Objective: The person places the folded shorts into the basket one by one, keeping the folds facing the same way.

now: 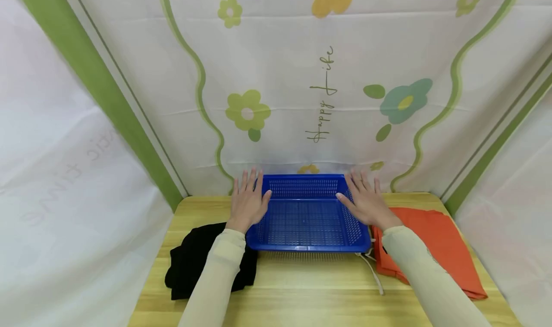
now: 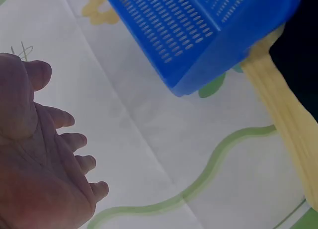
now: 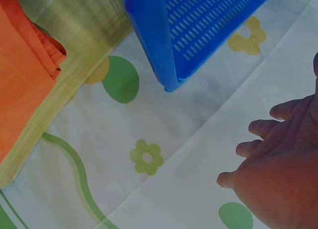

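A blue plastic basket with perforated walls stands at the back of the wooden table, and nothing lies inside it. My left hand overlaps its left side in the head view, fingers straight and spread. Over the right side, my right hand is likewise spread with fingers extended. Both wrist views show bare palms, with a gap between each hand and the basket. Folded black cloth lies left of the basket, partly behind my left forearm. Folded orange cloth lies to the right, partly covered by my right forearm.
White cords trail onto the wooden table between the basket and the orange cloth. A white curtain with printed flowers hangs right behind the table, and more white fabric closes in both sides.
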Available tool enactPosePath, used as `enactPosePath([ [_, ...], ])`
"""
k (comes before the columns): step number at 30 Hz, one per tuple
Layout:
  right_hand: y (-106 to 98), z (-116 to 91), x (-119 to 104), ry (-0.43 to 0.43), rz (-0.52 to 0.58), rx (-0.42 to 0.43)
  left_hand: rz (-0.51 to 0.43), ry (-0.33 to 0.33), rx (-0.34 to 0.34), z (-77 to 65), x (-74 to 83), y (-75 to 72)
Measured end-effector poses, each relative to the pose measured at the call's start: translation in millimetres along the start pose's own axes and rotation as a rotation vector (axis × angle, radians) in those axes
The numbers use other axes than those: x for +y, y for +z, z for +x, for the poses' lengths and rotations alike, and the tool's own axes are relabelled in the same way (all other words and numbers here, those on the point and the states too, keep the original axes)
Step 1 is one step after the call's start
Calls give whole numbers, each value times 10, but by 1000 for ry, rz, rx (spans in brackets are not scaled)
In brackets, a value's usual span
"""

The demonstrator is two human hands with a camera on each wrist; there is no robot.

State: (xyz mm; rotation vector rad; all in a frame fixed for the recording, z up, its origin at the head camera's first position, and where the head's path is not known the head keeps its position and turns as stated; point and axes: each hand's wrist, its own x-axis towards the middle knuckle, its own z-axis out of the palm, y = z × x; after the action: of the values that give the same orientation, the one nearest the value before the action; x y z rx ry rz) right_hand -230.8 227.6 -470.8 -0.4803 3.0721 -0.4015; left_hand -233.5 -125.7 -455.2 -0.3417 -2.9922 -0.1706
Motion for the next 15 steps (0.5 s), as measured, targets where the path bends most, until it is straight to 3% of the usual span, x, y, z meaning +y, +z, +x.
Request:
enactPosePath([
  [11,135,-176,-254,-20,19,16,-61,6,71,-237,-104,111],
  [15,155,-227,-350,-34,17,44,-71,12,129,-316,-129,140],
])
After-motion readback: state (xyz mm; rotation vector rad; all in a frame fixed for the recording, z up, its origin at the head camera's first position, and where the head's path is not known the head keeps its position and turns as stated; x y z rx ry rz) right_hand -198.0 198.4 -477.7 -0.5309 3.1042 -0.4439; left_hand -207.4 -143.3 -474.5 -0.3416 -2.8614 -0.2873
